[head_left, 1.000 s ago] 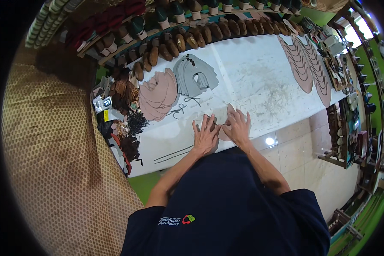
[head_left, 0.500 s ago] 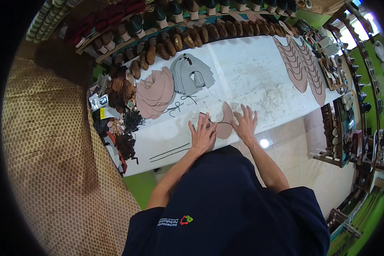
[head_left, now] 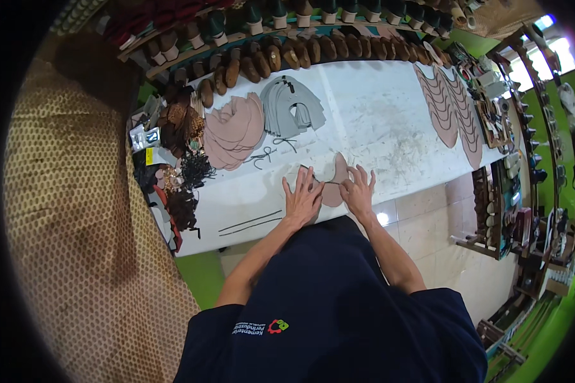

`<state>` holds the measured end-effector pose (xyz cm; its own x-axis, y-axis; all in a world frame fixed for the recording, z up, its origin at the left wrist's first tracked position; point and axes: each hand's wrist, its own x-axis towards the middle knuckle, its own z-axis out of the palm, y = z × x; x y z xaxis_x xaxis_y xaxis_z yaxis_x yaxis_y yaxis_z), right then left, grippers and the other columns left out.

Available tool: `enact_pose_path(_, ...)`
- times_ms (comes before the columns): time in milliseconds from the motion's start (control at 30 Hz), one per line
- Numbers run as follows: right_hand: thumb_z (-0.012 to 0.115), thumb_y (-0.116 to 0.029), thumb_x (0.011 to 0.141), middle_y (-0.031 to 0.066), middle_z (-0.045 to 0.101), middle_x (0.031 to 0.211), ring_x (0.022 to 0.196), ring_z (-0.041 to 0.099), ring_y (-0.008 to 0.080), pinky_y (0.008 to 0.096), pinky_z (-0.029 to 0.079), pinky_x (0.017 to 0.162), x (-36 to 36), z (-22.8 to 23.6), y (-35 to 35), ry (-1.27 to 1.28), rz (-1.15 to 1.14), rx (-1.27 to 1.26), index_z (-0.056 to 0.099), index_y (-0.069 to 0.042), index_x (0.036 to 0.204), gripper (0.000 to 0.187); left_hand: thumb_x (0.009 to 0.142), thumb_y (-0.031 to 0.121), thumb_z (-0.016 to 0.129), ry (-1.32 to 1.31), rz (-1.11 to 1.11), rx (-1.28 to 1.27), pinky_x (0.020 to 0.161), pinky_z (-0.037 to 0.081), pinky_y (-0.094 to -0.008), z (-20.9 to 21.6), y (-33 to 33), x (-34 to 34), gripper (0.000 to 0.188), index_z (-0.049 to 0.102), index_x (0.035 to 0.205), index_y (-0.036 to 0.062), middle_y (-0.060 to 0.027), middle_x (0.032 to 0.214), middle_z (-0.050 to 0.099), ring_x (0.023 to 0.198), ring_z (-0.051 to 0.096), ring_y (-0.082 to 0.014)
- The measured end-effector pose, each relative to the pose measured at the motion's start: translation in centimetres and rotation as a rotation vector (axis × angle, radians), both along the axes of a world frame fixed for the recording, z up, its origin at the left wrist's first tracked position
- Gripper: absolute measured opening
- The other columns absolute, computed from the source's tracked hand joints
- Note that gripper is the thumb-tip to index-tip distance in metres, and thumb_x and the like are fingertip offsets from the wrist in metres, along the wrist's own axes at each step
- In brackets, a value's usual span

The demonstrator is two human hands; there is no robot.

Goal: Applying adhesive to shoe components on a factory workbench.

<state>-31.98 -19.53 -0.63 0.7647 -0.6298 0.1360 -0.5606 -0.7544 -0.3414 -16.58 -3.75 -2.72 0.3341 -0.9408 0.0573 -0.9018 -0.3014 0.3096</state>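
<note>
A pinkish-brown leather shoe upper piece lies near the table's front edge between my hands. A thin dark strip runs along its curved edge. My left hand rests on the piece's left side, its fingers spread and pressing down. At the right side, my right hand has its thumb and forefinger brought together at the strip's end, while its other fingers are bent above the leather. The fingertips partly hide what they pinch. Two loose dark strips lie left of my left hand.
On the white table lie fanned stacks of pink pieces and grey pieces. Two rows of pink pieces lie far right. Brown shoe lasts line the back. Dark scraps crowd the left end; shelves stand at right.
My right hand has moved left onto the leather piece, and its spread fingers have bent, thumb and forefinger closing at the strip. My left hand stays in place. The view has shifted slightly.
</note>
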Motion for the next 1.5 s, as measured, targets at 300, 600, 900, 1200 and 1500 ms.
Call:
enact_pose_path(300, 0.072, -0.020, 0.087, 0.0065, 0.060, 0.142, 0.149, 0.041, 0.0317, 0.0678, 0.015, 0.124, 0.9, 0.3, -5.0, -0.009, 0.323, 0.021, 0.075, -0.009, 0.083, 0.011, 0.097, 0.033, 0.068, 0.105, 0.098, -0.027, 0.115, 0.011, -0.0830, 0.0, 0.0, -0.9, 0.046, 0.066, 0.143, 0.0323, -0.0104, 0.179, 0.015, 0.164, 0.012, -0.0364)
enact_pose_path(600, 0.071, -0.025, 0.090, 0.0082, 0.059, 0.144, 0.150, 0.038, 0.0345, 0.0704, 0.014, 0.124, 1.8, 0.1, -8.1, 0.006, 0.565, 0.034, 0.077, -0.009, 0.084, 0.018, 0.093, 0.026, 0.070, 0.102, 0.232, 0.074, 0.114, 0.011, -0.0838, 1.0, -1.0, -3.0, 0.049, 0.066, 0.141, 0.0337, -0.0112, 0.178, 0.016, 0.164, 0.010, -0.0366)
enact_pose_path(900, 0.070, -0.020, 0.090, 0.0085, 0.060, 0.142, 0.149, 0.041, 0.0336, 0.0690, 0.017, 0.124, 2.4, -0.5, -9.7, -0.036, 0.663, 0.059, 0.078, -0.006, 0.090, 0.016, 0.089, 0.021, 0.073, 0.067, 0.359, 0.146, 0.114, 0.010, -0.0842, 0.7, -2.2, -6.4, 0.066, 0.058, 0.151, 0.0372, -0.0098, 0.179, 0.014, 0.164, 0.009, -0.0375)
enact_pose_path(1200, 0.070, -0.025, 0.092, 0.0080, 0.058, 0.144, 0.150, 0.039, 0.0344, 0.0698, 0.016, 0.123, 2.8, -1.6, -10.6, -0.006, 0.740, 0.038, 0.077, -0.010, 0.088, 0.017, 0.099, 0.019, 0.061, -0.014, 0.419, 0.164, 0.118, 0.007, -0.0815, 1.6, -3.5, -7.5, 0.053, 0.059, 0.151, 0.0337, -0.0067, 0.179, 0.018, 0.164, 0.012, -0.0348)
enact_pose_path(1500, 0.069, -0.024, 0.090, 0.0087, 0.058, 0.143, 0.149, 0.039, 0.0358, 0.0704, 0.016, 0.123, 3.1, -1.6, -10.9, 0.000, 0.759, 0.058, 0.077, -0.009, 0.088, 0.017, 0.097, 0.017, 0.064, 0.046, 0.475, 0.176, 0.118, 0.008, -0.0807, 2.4, -4.4, -8.1, 0.055, 0.061, 0.149, 0.0321, -0.0062, 0.179, 0.015, 0.165, 0.011, -0.0348)
